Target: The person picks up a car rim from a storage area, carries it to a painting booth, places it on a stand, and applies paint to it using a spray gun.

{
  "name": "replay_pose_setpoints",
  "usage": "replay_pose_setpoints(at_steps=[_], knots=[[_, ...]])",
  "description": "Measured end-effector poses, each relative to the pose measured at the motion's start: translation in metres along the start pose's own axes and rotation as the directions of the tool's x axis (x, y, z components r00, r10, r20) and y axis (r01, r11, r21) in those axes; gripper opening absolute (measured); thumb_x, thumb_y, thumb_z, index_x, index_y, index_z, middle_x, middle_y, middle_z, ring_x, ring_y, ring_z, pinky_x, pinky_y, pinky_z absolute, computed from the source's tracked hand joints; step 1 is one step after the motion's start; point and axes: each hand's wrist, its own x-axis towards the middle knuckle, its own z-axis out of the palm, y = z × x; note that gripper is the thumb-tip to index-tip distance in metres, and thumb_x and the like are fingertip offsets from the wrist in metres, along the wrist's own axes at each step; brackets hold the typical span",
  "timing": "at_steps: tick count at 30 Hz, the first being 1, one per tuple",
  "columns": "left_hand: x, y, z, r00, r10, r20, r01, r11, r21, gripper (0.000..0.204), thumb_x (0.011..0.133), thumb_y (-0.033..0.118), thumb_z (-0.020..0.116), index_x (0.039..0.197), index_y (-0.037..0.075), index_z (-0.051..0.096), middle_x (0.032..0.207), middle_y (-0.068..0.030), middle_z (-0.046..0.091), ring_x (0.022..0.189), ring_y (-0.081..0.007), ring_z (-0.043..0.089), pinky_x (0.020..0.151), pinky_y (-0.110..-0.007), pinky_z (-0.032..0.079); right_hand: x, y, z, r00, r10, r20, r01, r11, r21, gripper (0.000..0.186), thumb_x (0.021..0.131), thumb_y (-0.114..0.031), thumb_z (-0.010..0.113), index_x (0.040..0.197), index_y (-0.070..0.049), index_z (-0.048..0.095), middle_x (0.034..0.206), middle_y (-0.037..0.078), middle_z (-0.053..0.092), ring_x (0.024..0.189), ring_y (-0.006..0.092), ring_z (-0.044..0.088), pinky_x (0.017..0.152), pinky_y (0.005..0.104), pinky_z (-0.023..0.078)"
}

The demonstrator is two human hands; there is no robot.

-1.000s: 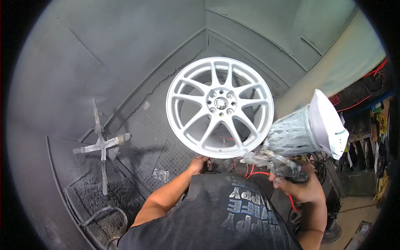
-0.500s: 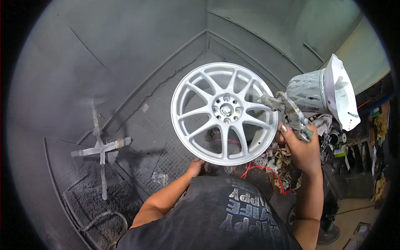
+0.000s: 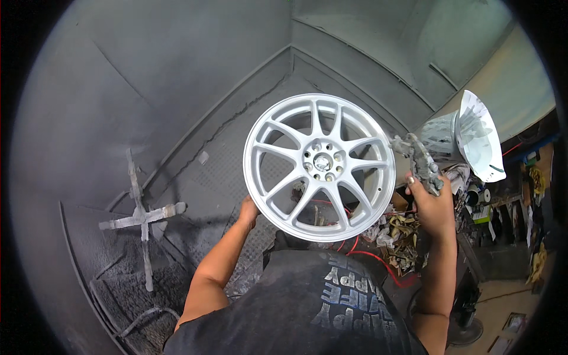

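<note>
A white multi-spoke alloy wheel [image 3: 322, 163] faces up in the middle, its hub holes showing. My left hand [image 3: 249, 214] is at the wheel's lower left edge, curled against it, with the fingertips partly hidden. In my right hand [image 3: 433, 207] is a paint-crusted spray gun [image 3: 423, 167], its nozzle end close to the wheel's right edge. A paint-streaked cup [image 3: 439, 139] with a flared white sheet [image 3: 480, 139] at its mouth tilts to the right above the gun and appears joined to it.
A grey cross-shaped stand [image 3: 142, 218] is at the left. Grey booth walls [image 3: 195, 65] meet at the back. Crumpled paper scraps [image 3: 405, 236] and a red hose [image 3: 378, 258] lie below the wheel's right side. A cluttered shelf [image 3: 503, 225] stands at the right.
The wheel has turned counterclockwise as seen here. My left hand has shifted left and up along its edge. The spray gun and cup have moved slightly, still in my right hand.
</note>
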Motion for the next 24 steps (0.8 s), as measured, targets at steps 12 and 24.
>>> replay_pose_setpoints(at_steps=[12, 24], knots=[[-0.067, -0.048, 0.032, 0.989, -0.149, -0.011, 0.145, 0.972, -0.184, 0.027, 0.1, 0.013, 0.044, 0.118, 0.003, 0.062, 0.111, -0.0113, 0.068, 0.1, -0.0223, 0.065, 0.089, -0.036, 0.051, -0.037, -0.058, 0.022, 0.886, 0.078, 0.458, -0.153, 0.98, 0.129, 0.026, 0.087, -0.003, 0.069, 0.112, 0.002, 0.064, 0.097, 0.003, 0.068, 0.09, 0.0097, 0.061, 0.083, 0.0257, 0.049], [-0.084, -0.093, 0.016, 0.808, -0.388, 0.444, 0.333, 0.922, 0.198, 0.012, 0.093, 0.013, 0.067, 0.101, 0.004, 0.071, 0.088, -0.0022, 0.069, 0.069, -0.0099, 0.058, 0.063, -0.026, 0.051, -0.016, -0.047, 0.058, 0.896, -0.346, 0.278, 0.374, 0.926, -0.052, 0.013, 0.089, -0.003, 0.063, 0.1, 0.004, 0.064, 0.085, 0.003, 0.064, 0.077, 0.0089, 0.056, 0.071, 0.0249, 0.046]])
